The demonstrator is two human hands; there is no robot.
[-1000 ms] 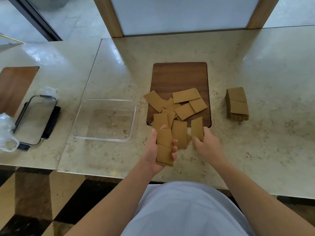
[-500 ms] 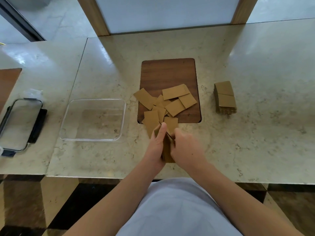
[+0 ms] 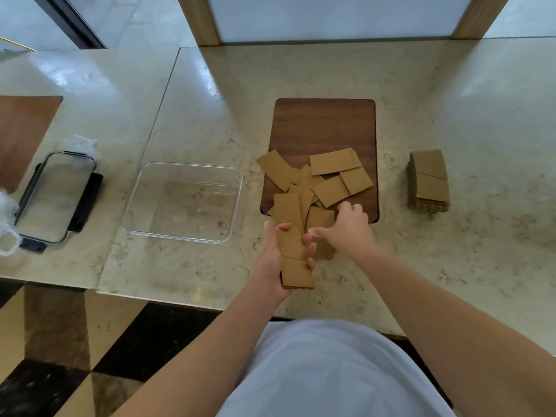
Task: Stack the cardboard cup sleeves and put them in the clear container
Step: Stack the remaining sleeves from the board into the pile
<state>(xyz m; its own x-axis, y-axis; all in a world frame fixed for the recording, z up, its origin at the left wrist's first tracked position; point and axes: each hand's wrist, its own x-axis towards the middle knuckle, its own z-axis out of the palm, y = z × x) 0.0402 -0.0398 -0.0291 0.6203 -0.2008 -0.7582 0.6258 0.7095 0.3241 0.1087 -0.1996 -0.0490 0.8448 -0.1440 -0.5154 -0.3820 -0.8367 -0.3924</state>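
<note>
Sleeves stacked in your left hand's grip; your right hand, fingers curled, on a loose sleeve.

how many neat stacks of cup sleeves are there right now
2: one stack gripped in the left hand at the counter's near edge, one stack on the counter right of the wooden board. Loose sleeves may hide more.

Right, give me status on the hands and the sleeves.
Left hand grips a small sleeve stack. Right hand reaching onto loose sleeves, grip unclear. Clear container empty. Second stack sits far right. Nothing blocking.
</note>
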